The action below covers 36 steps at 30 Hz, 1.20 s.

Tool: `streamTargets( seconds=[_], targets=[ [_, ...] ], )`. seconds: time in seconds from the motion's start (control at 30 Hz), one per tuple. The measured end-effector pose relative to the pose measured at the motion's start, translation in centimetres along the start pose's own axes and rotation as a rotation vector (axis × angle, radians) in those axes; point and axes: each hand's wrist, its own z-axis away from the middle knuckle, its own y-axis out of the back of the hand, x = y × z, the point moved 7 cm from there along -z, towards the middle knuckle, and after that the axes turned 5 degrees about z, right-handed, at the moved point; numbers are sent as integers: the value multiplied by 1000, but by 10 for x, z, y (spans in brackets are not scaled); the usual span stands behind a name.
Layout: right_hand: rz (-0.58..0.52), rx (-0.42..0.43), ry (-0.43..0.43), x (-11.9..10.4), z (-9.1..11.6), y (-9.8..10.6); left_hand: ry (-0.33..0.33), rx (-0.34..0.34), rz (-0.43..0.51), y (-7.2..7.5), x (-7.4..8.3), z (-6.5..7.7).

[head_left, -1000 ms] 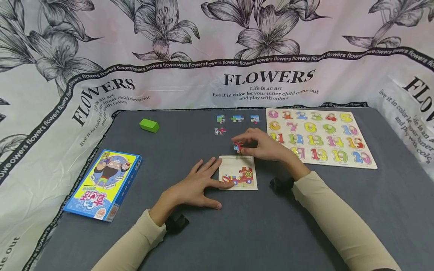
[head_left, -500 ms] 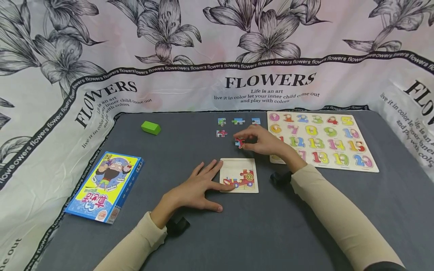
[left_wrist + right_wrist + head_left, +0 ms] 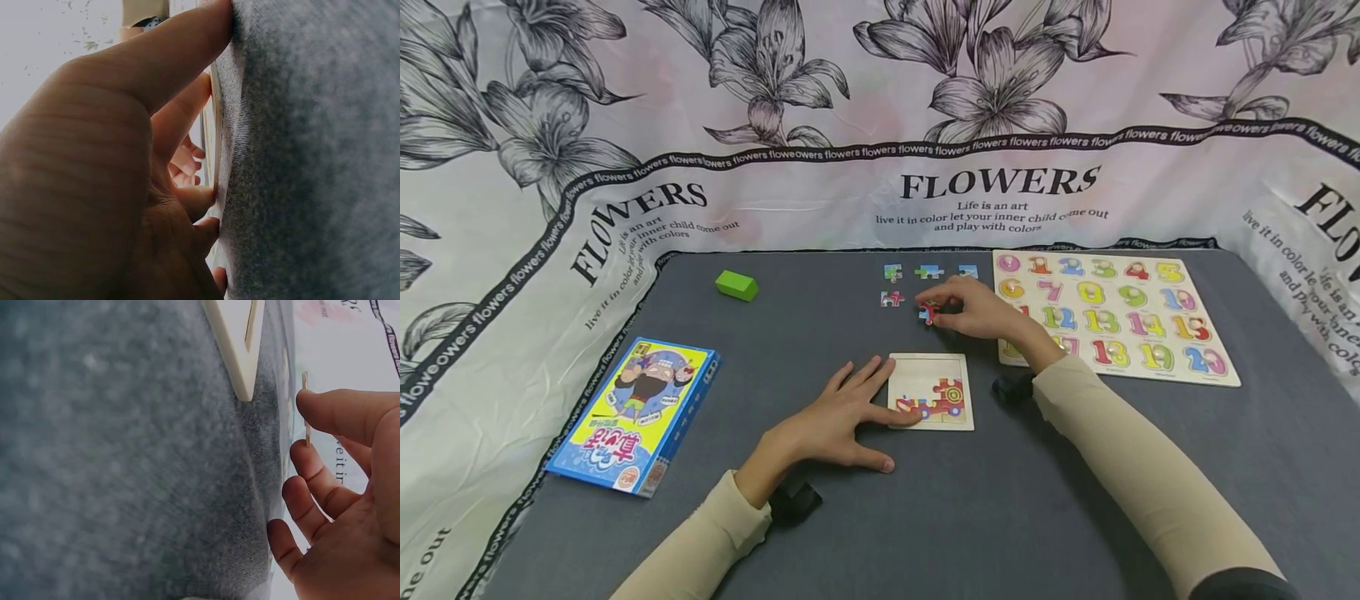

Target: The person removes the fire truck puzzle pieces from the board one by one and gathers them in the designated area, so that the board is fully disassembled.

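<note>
My right hand (image 3: 977, 310) pinches a red and blue jigsaw piece (image 3: 927, 313) between thumb and fingers, just beyond the small wooden puzzle tray (image 3: 913, 363). The right wrist view shows that piece (image 3: 307, 432) edge-on, apart from the cloth. Pieces fitted in the tray's lower part form a red vehicle (image 3: 947, 398); its upper part is bare wood. Fingers spread, my left hand (image 3: 827, 425) rests on the tray's left side, one finger covering the lower left corner of the picture. In the left wrist view the left hand (image 3: 125, 144) touches the tray's edge (image 3: 217, 125).
Several loose jigsaw pieces (image 3: 892, 298) lie beyond the tray. A wooden number board (image 3: 1120, 333) sits at the right, partly under the right forearm. At the left are a blue and yellow box (image 3: 632, 417) and a green block (image 3: 737, 286).
My right hand has shifted slightly away from the tray, still pinching the jigsaw piece. The left hand stays on the tray. The head view has tilted up a little.
</note>
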Motion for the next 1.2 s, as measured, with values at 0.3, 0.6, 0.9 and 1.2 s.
streamTargets(
  seconds=[0.3,0.6,0.9,1.2],
  targets=[
    [51,-12,-52,5,-10,-3,1,1,-4,0,0,1],
    [65,-15,-63,9,-19,-4,13,-7,-6,-2,-3,0],
    [79,-18,-61,14,-20,-2,17,-7,-2,-2,-4,-1],
    [84,-34,-92,17,-20,-3,20,-9,-7,-2,-4,-1]
  ],
)
